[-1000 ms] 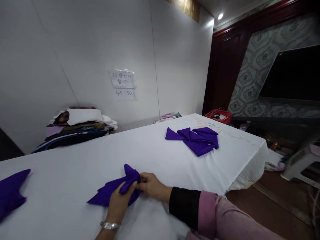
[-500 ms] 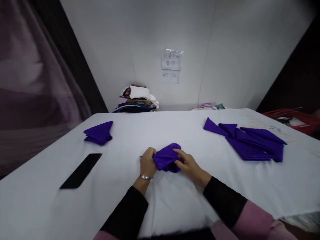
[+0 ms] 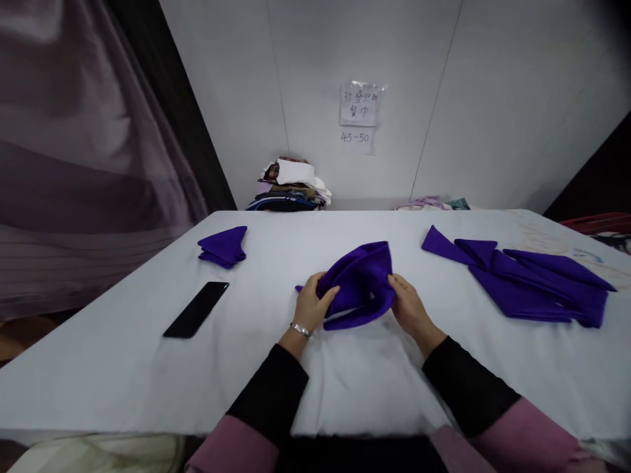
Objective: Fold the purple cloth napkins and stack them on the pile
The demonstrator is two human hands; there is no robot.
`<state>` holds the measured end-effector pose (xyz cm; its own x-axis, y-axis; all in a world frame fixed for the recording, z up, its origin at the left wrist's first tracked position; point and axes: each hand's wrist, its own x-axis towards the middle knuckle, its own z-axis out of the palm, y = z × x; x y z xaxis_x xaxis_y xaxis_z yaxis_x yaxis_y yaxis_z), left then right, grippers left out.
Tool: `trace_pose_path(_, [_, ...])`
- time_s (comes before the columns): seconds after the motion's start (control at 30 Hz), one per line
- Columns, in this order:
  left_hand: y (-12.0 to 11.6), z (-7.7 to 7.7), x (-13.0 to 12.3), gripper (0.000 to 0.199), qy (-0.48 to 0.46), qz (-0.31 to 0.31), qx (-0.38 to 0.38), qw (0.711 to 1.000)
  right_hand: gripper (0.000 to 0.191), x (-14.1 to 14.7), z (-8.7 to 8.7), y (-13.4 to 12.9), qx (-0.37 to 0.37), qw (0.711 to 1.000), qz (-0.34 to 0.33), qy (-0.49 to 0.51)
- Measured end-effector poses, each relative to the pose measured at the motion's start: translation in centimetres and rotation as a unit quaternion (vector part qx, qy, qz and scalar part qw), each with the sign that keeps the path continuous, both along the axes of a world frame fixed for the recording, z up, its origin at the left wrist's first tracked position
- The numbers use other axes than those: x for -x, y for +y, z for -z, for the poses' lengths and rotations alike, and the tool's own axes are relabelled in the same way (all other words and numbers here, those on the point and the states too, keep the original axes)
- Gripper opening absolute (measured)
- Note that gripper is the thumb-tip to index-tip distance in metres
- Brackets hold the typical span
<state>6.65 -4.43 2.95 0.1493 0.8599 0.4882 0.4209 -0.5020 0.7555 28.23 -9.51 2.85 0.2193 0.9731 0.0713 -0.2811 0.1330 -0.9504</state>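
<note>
A purple cloth napkin (image 3: 362, 279) is held up between my two hands over the white-covered table, its folds spread into a loose hollow shape. My left hand (image 3: 311, 303) grips its left side, with the thumb lying over the near fold. At the right edge, my right hand (image 3: 410, 305) pinches the cloth between thumb and fingers. One small purple tip pokes out left of my left hand. A folded purple napkin (image 3: 224, 246) lies on the table to the left. Several more purple napkins (image 3: 522, 279) lie overlapping on the right.
A black phone (image 3: 196, 310) lies on the white tablecloth (image 3: 123, 374) at the left. Stacked folded fabrics (image 3: 290, 187) stand beyond the far edge, by the wall. Handwritten paper signs (image 3: 361, 108) hang there. A red basket (image 3: 604, 225) is at the far right.
The bunched napkin has been opened out wider and raised at its far side. My right hand has moved from its near folds to its right edge. The camera view has shifted.
</note>
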Motion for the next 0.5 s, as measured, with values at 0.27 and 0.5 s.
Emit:
trace_pose_path(0.27, [0.9,1.3,-0.1,0.012,-0.068,0.054,0.168,0.982,0.015,-3.0,1.1,1.7,0.107,0.98,0.06,0.155])
trace_pose_path(0.5, [-0.1,-0.4,0.6,0.04,-0.287,0.179,0.374,0.863,0.018,-4.1,0.2,0.8,0.122,0.988,-0.025,0.089])
